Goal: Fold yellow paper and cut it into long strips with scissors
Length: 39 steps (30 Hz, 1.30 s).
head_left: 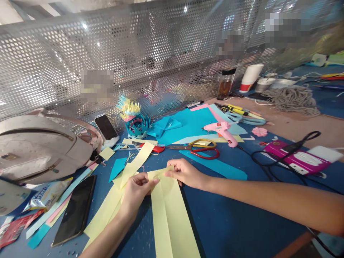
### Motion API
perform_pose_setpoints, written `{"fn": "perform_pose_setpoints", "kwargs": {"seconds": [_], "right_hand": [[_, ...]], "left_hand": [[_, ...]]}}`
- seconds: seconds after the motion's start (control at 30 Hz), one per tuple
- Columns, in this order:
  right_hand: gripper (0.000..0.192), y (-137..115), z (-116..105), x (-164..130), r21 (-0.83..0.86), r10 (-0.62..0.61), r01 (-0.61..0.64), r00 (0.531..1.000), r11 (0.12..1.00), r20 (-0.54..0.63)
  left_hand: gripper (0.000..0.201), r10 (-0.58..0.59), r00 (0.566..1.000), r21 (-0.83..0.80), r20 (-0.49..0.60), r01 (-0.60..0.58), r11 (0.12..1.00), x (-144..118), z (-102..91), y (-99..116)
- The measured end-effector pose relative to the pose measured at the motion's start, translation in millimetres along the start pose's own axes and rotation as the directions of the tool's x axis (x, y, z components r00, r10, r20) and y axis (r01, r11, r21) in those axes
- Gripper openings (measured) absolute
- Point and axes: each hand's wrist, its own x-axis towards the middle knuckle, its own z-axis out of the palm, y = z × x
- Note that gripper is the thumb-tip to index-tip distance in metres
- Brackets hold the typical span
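A long yellow paper strip with a lengthwise crease hangs toward me over the blue table. My left hand pinches its upper left edge between thumb and fingers. At the upper right edge, my right hand grips the same strip, thumb on top. Other yellow strips lie beneath and left of my left hand. Scissors with yellow and red handles rest just beyond my right hand. A red cutter and a small blue paper piece are nearby.
A pink glue gun stands beyond the scissors, its cord running to a magenta power strip. Blue sheets and a folded-paper piece lie at the back. Leftward are a bag and a phone. Perforated metal borders the table.
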Motion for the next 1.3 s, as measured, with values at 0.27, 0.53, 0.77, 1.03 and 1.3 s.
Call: {"fn": "perform_pose_setpoints", "kwargs": {"seconds": [0.27,0.53,0.77,1.03,1.3], "right_hand": [[0.041,-2.4,-1.0,-1.1,-0.017,0.01,-0.009,0.999,1.0,0.051],[0.044,0.7,1.0,-1.0,0.039,-0.013,0.011,0.998,0.999,0.067],[0.045,-1.8,-0.5,-2.7,0.047,-0.016,0.012,0.996,0.999,0.086],[0.044,-3.3,-1.9,-4.5,0.024,-0.032,0.03,0.994,0.999,0.101],[0.036,-1.8,0.3,-5.5,-0.207,-0.065,0.079,0.995,0.975,0.072]], "left_hand": [[0.043,-0.057,0.996,-0.139,0.067,0.065,0.988,-1.6,0.1,3.9],[0.042,-0.004,0.999,-0.183,0.038,0.011,0.983,-1.7,2.1,-2.1],[0.041,-0.043,0.997,-0.181,0.069,0.055,0.982,-3.0,-0.6,0.4],[0.04,-0.047,0.992,-0.175,0.119,0.068,0.982,-4.5,-0.5,2.8],[0.041,-0.003,0.996,-0.106,0.088,0.012,0.994,-2.4,2.4,3.6]]}}
